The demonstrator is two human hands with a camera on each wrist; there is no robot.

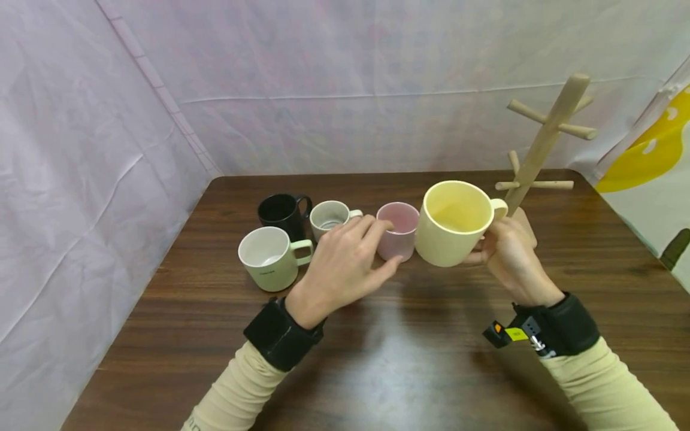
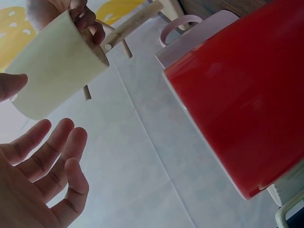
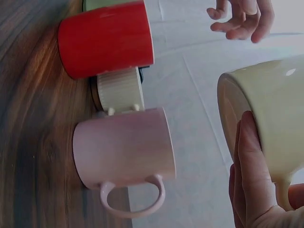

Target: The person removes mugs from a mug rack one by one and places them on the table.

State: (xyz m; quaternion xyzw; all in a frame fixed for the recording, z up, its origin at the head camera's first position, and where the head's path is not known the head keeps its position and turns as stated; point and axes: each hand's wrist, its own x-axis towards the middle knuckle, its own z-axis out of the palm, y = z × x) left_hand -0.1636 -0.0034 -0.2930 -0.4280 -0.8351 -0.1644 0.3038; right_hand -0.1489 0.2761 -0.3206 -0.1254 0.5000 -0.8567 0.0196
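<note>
My right hand (image 1: 514, 260) holds a pale yellow mug (image 1: 450, 230) up off the table by its handle side, with fingers against its base in the right wrist view. My left hand (image 1: 342, 263) is held with fingers spread and bent a little, gripping nothing. In the left wrist view its thumb overlaps the yellow mug (image 2: 59, 69). In the head view it overlaps the edge of a pink mug (image 1: 401, 244). A red mug (image 3: 107, 40) stands beside the pink mug (image 3: 123, 145) in the right wrist view; my left hand hides it from the head camera.
A wooden mug tree (image 1: 544, 143) with several pegs stands at the back right. On the left are a black mug (image 1: 284, 215), a pale green mug (image 1: 269, 266) and a ribbed white mug (image 1: 326, 216). White cloth (image 1: 345, 131) hangs behind the brown table (image 1: 377, 371).
</note>
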